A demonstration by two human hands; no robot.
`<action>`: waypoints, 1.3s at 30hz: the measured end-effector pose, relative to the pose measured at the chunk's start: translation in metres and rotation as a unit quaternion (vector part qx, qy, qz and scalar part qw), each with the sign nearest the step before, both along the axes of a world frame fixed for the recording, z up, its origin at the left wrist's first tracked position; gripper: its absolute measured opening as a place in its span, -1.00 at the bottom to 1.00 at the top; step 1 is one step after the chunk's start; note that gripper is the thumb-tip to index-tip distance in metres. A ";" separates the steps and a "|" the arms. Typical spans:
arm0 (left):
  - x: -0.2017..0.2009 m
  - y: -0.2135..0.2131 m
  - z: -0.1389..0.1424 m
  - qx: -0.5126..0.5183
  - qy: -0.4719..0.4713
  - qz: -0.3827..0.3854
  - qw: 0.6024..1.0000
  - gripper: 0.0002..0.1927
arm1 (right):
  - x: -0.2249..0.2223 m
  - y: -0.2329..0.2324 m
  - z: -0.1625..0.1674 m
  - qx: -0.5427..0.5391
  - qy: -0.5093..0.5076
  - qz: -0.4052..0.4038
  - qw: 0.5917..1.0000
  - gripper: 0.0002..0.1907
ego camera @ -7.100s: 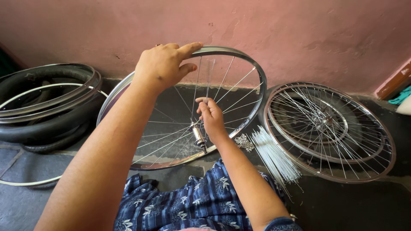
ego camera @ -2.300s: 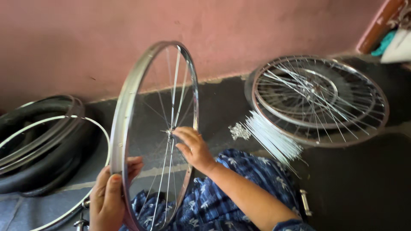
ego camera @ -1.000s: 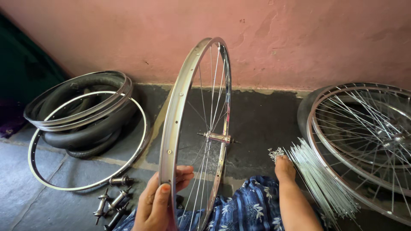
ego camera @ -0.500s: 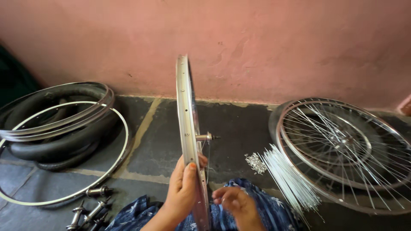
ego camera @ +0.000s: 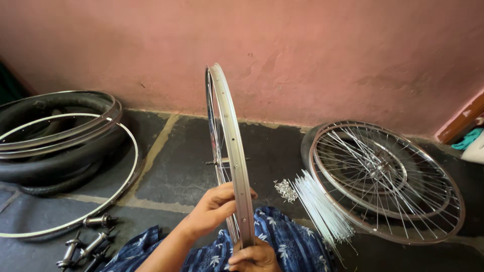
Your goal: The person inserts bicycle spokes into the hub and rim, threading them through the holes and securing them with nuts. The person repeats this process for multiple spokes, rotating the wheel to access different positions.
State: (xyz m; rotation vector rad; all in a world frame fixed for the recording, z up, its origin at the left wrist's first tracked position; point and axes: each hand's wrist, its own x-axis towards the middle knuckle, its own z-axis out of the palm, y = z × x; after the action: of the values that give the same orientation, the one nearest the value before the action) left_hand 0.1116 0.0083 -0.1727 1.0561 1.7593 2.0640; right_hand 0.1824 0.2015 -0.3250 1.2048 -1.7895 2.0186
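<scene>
A silver spoked bicycle wheel stands upright and edge-on in front of me, its hub at mid-height. My left hand wraps around the lower rim from the left. Just above my blue patterned lap, my right hand grips the very bottom of the rim. A bundle of loose silver spokes lies on the floor to the right, with a small heap of spoke nipples beside it.
Finished spoked wheels are stacked flat at the right. Black tyres and bare rims are piled at the left, with several hubs at the lower left. A pink wall stands close behind.
The wheel was tipped up from lying tilted to standing upright and turned edge-on. My right hand left the hub and spokes and came to the bottom of the rim; my left hand moved down the rim.
</scene>
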 end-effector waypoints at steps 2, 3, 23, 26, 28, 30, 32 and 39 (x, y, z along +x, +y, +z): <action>-0.015 0.007 -0.005 -0.007 0.004 0.025 1.000 -0.81 | -0.003 -0.001 0.003 0.005 0.011 0.009 1.000 -0.91; -0.021 0.010 -0.008 -0.011 0.005 0.038 0.999 -0.84 | -0.001 -0.001 0.004 0.016 0.013 0.007 1.000 -0.91; -0.023 0.021 -0.035 0.140 -0.082 -0.077 0.984 -0.79 | 0.013 0.020 -0.029 0.004 -0.065 0.001 0.998 -0.92; -0.027 0.017 -0.036 0.124 -0.108 -0.051 0.985 -0.79 | 0.019 0.017 0.011 0.038 -0.129 0.038 0.990 -0.92; -0.027 0.014 -0.039 0.116 -0.115 -0.040 0.986 -0.78 | 0.025 0.033 0.044 0.102 -0.040 0.053 0.993 -0.98; -0.025 0.012 -0.044 0.115 -0.123 -0.029 0.985 -0.77 | 0.029 0.051 0.073 0.139 -0.010 0.038 0.989 -0.96; -0.025 0.013 -0.048 0.145 -0.129 -0.028 0.981 -0.76 | 0.034 0.059 0.094 0.159 -0.060 -0.081 0.982 -0.90; -0.023 0.019 -0.054 0.167 -0.108 -0.032 0.979 -0.75 | 0.031 0.030 0.151 0.069 0.027 -0.362 0.929 -0.81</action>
State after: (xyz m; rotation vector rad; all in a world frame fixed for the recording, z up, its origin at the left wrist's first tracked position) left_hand 0.0887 0.0271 -0.2266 0.9113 1.2896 2.3846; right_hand 0.2130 0.2313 -0.1743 0.4829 -1.9744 1.4324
